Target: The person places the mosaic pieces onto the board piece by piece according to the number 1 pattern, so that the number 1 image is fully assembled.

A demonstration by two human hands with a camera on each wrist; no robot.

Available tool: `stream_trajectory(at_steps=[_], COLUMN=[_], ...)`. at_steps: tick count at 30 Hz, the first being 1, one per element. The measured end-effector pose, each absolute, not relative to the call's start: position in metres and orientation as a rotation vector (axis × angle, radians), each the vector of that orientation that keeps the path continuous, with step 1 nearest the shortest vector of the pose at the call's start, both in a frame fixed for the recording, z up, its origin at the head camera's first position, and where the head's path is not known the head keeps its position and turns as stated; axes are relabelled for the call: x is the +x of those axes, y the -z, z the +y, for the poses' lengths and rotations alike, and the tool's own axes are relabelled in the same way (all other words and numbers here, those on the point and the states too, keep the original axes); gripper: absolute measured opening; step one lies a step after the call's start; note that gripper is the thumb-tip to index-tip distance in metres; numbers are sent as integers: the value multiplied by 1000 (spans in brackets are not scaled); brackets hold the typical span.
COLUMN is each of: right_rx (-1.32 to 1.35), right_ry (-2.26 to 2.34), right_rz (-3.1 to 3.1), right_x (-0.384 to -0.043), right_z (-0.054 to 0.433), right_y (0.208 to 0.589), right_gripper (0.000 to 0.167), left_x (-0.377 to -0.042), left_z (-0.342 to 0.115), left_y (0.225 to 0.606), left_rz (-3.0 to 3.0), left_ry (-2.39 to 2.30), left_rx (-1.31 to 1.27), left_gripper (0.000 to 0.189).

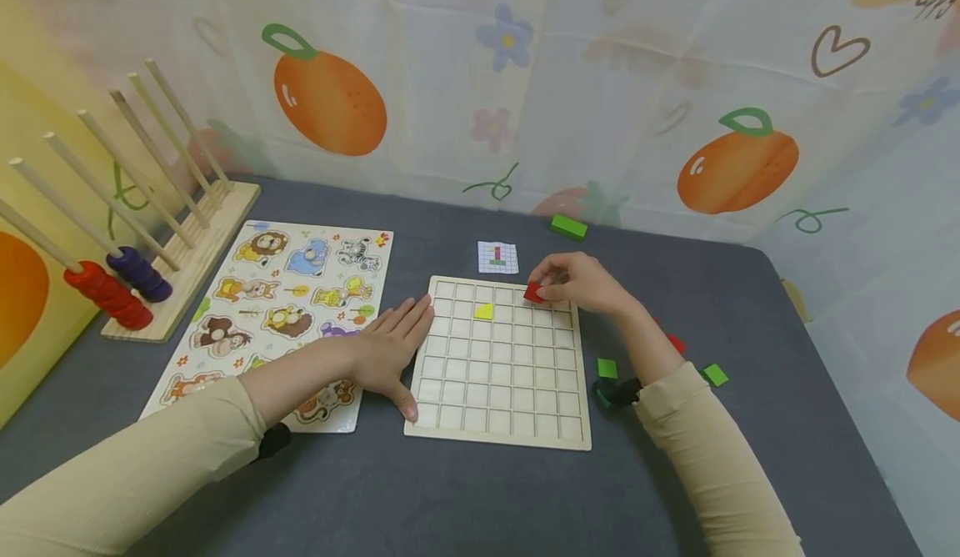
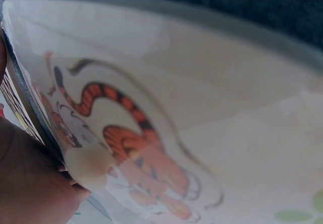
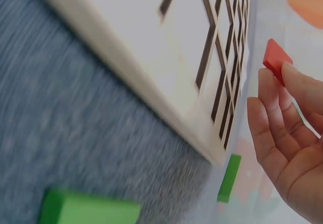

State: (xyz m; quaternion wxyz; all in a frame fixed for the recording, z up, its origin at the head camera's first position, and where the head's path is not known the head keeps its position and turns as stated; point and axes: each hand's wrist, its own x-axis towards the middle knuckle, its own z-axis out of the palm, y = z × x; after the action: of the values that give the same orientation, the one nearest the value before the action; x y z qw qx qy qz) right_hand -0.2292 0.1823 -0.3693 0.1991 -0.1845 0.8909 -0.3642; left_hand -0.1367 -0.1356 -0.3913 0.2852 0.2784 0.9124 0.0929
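Observation:
A pale wooden grid board [image 1: 498, 444] lies on the dark table. One yellow piece [image 1: 483, 312] sits in a cell near its far edge. My left hand [image 1: 393, 348] rests at the board's left edge, fingers straight and spread, with the palm over the animal puzzle board [image 1: 300, 232]. Over the far right part of the grid, my right hand [image 1: 573, 282] pinches a small red square tile [image 3: 275, 57] between thumb and fingertips. In the right wrist view the tile is held up above the grid. A small printed pattern card [image 1: 497, 258] lies just behind the board.
Green blocks [image 1: 607, 368] lie right of the grid, another green block [image 1: 568, 228] behind it, and one [image 1: 715, 374] farther right. A red piece [image 1: 677, 343] shows partly behind the right forearm. A wooden peg stand [image 1: 225, 207] with red and purple rings stands at the far left.

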Motion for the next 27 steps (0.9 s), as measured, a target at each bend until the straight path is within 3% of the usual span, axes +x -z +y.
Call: stream_trajectory(at_steps=[27], right_rx=[-631], right_ry=[903], right_rz=[2444], right_x=[-228], right_z=[144], right_y=[377], right_gripper=[15], left_x=[-136], left_z=[-134], left_y=[389], left_rz=[2442], left_ry=[-258], left_rx=[747], left_gripper=[143])
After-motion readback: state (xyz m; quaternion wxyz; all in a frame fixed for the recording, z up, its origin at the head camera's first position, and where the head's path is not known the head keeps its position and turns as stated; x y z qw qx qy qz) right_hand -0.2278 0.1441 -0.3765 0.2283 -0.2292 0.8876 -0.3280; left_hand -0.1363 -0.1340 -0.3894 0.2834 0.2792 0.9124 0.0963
